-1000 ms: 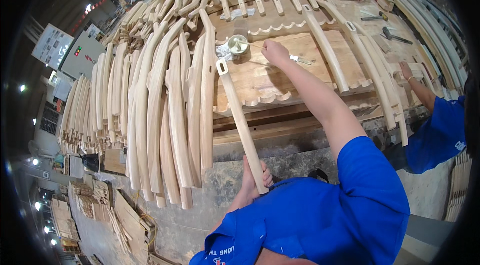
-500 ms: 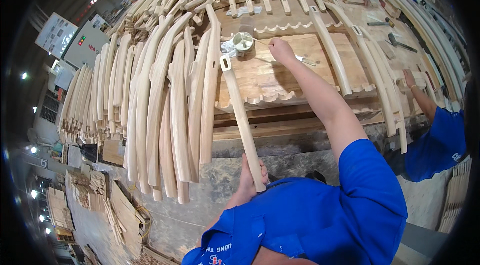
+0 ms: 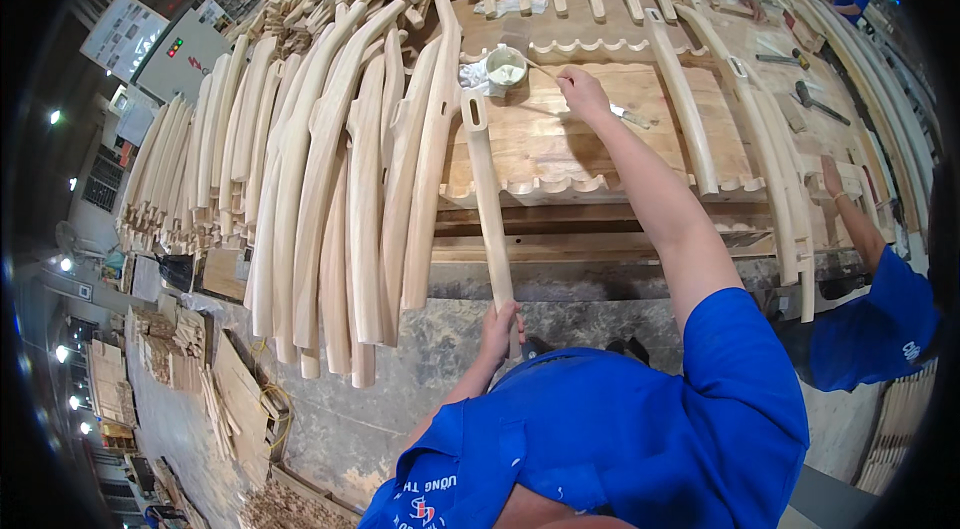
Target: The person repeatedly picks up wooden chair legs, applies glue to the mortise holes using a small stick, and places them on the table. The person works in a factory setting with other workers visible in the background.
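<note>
My left hand (image 3: 499,329) grips the near end of a long pale wooden chair leg (image 3: 487,194), which lies pointing away from me with a slot near its far end. My right hand (image 3: 583,92) reaches far forward and pinches a thin stick whose tip rests in a small round cup of white glue (image 3: 506,66). The cup sits on a crumpled rag on a stack of scallop-edged wooden panels (image 3: 570,144). Both arms wear short blue sleeves.
A wide row of curved wooden legs (image 3: 330,179) lies to my left on the workbench (image 3: 590,244). More curved legs (image 3: 760,139) lie to the right. Another person in blue (image 3: 880,309) works at my right; others stand at the far side. A hammer (image 3: 815,101) lies far right.
My right hand has stayed by the glue cup with the stick. The left hand keeps hold of the leg. My view has tilted slightly; the scene has shifted little.
</note>
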Tool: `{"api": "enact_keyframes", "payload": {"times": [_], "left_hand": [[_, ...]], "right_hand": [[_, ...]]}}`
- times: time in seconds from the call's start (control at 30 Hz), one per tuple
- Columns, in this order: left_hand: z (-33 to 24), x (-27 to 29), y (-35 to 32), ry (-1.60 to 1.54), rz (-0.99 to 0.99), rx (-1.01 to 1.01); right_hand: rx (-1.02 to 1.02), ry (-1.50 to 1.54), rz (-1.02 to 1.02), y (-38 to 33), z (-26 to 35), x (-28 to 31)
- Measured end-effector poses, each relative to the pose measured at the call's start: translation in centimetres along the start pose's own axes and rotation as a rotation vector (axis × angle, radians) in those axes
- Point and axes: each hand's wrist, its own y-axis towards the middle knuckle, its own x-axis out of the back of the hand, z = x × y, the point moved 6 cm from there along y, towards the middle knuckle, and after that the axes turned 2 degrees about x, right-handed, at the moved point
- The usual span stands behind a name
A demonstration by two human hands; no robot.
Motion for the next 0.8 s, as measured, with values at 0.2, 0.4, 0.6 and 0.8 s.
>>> {"api": "enact_keyframes", "payload": {"times": [0.2,0.4,0.6,0.8], "left_hand": [[-0.5,0.2,0.3,0.017,0.078,-0.022],[-2.9,-1.4,-2.9,-0.067,0.072,0.213],[-3.8,-2.2,-3.4,-0.092,0.054,0.214],[-3.8,-2.2,-3.4,-0.080,0.066,0.197]], "right_hand": [[0.109,-0.055,-0.063,0.0,1.5,1.3],[0.242,0.148,0.090,-1.7,4.6,2.3],[0.274,-0.155,0.182,-3.9,6.5,3.7],[0.280,-0.297,0.105,-4.2,7.8,3.0]]}}
